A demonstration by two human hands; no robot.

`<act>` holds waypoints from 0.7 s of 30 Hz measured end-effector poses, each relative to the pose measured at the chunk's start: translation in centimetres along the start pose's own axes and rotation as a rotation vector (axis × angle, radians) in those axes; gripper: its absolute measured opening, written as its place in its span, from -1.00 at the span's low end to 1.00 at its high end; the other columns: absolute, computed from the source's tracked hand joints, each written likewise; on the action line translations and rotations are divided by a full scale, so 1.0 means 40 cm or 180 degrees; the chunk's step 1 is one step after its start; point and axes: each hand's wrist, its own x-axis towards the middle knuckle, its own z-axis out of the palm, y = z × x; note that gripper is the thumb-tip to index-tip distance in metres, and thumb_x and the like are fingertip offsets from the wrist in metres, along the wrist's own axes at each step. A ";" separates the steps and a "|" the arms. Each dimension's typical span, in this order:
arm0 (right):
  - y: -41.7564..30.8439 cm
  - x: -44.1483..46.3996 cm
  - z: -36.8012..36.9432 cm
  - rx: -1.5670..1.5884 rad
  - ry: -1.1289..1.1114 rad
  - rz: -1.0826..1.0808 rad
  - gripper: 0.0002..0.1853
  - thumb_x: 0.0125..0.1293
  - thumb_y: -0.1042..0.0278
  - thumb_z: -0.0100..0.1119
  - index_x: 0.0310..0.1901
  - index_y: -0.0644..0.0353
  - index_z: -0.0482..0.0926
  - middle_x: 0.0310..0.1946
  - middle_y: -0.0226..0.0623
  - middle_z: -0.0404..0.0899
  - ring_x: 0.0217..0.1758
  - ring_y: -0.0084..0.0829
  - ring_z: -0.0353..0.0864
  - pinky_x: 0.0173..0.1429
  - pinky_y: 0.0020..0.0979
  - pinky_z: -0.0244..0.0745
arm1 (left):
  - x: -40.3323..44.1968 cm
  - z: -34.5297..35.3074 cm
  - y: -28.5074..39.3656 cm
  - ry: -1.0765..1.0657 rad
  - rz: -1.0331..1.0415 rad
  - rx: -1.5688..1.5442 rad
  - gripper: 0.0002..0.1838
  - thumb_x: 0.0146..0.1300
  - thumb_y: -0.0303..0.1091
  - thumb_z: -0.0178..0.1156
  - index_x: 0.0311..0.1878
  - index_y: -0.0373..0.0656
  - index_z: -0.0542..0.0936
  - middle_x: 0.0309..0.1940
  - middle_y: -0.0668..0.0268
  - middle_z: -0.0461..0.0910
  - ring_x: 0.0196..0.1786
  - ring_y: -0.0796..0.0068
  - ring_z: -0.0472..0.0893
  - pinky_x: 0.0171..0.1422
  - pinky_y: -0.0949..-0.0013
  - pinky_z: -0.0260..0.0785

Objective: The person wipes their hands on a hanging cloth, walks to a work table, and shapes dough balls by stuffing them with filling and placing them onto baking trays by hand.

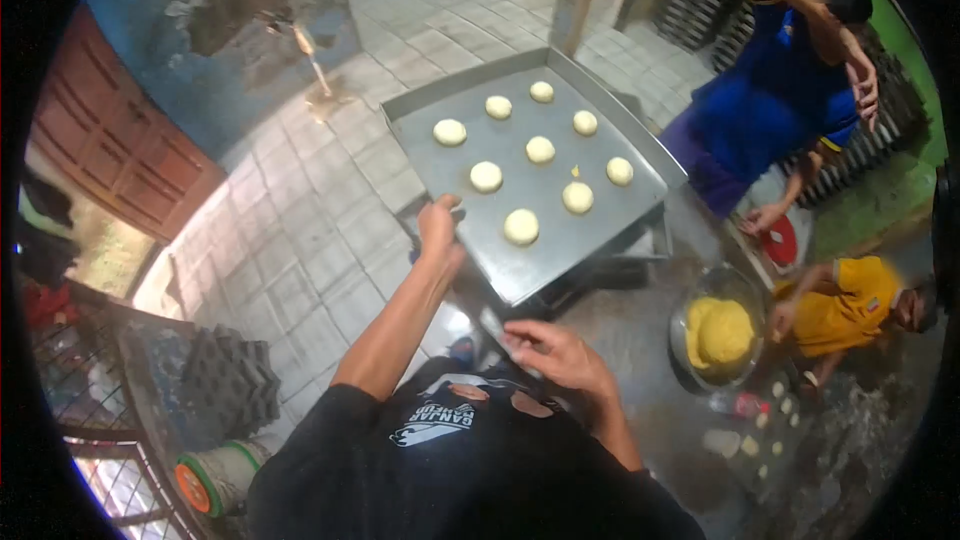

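In front of me is a square metal baking tray (475, 150) with raised sides, bearing several round, pale dough balls (540, 149) set apart in rows. One ball has a small yellow bit standing on top. My left hand (438, 225) is closed at the tray's left edge, the fingers partly hidden by the rim. Below the tray's near corner, close to my body, my right hand (562, 352) is curled with thumb and fingers together. A pale, narrow piece (491, 323) shows at its fingertips, too unclear to name.
At the right, a metal bowl (679, 345) of yellow dough or filling stands on the work table (630, 420), with small dough pieces (778, 390) nearby. A person in blue (780, 90) and another in yellow (862, 305) work there. Stacked moulds (228, 375) stand lower left.
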 end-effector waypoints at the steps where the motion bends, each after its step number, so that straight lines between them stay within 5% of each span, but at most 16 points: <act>1: 0.050 0.012 0.011 0.0219 -0.0189 0.0098 -0.51 0.39 0.32 0.31 0.31 0.26 0.54 0.05 -0.18 0.71 0.11 -0.35 0.68 0.18 -0.34 0.60 | 0.001 -0.056 0.041 0.0135 0.0071 0.0182 -0.52 0.22 -0.32 0.24 0.18 -0.30 0.45 -0.06 0.09 0.50 -0.04 0.12 0.57 0.14 -0.03 0.55; 4: 0.104 0.055 0.021 -0.0721 -0.0120 0.0008 -0.47 0.39 0.25 0.33 0.33 0.27 0.51 0.09 -0.09 0.70 0.15 -0.25 0.69 0.21 -0.30 0.60 | -0.071 -0.182 0.173 0.0482 0.0029 -0.0176 -0.48 0.21 -0.31 0.24 0.22 -0.29 0.43 0.01 0.04 0.51 0.02 0.09 0.58 0.23 -0.06 0.54; 8: 0.151 0.137 0.052 0.0345 -0.0282 0.0401 -0.45 0.40 0.24 0.30 0.36 0.26 0.48 0.13 -0.09 0.69 0.14 -0.26 0.69 0.24 -0.33 0.58 | -0.105 -0.426 0.310 0.0584 0.0672 -0.0227 -0.34 0.19 -0.25 0.28 0.34 -0.28 0.37 0.15 -0.01 0.50 0.18 0.00 0.57 0.32 -0.08 0.50; 15: 0.107 0.541 0.190 0.0142 -0.1202 0.0508 -0.46 0.45 0.25 0.23 0.38 0.27 0.44 0.19 -0.11 0.67 0.22 -0.25 0.66 0.32 -0.28 0.53 | -0.030 -0.852 0.539 0.1165 0.1204 -0.0594 -0.39 0.26 -0.26 0.15 0.35 -0.32 0.35 0.17 0.00 0.51 0.24 -0.03 0.55 0.41 -0.09 0.44; 18: 0.177 0.788 0.322 0.0096 -0.0779 0.0093 -0.48 0.46 0.24 0.23 0.36 0.26 0.45 0.20 -0.09 0.66 0.23 -0.22 0.66 0.26 -0.23 0.57 | 0.071 -1.008 0.595 0.1518 0.1154 -0.0457 -0.37 0.22 -0.31 0.16 0.35 -0.32 0.35 0.15 0.02 0.51 0.26 -0.04 0.54 0.46 -0.07 0.40; 21: 0.232 1.047 0.423 -0.0716 0.0024 -0.0240 -0.49 0.35 0.33 0.31 0.30 0.26 0.49 0.24 -0.05 0.59 0.38 -0.09 0.51 0.44 -0.09 0.37 | 0.283 -1.156 0.643 0.1911 0.1083 -0.0482 -0.39 0.18 -0.33 0.18 0.32 -0.31 0.38 0.11 0.05 0.52 0.25 0.00 0.54 0.48 -0.05 0.39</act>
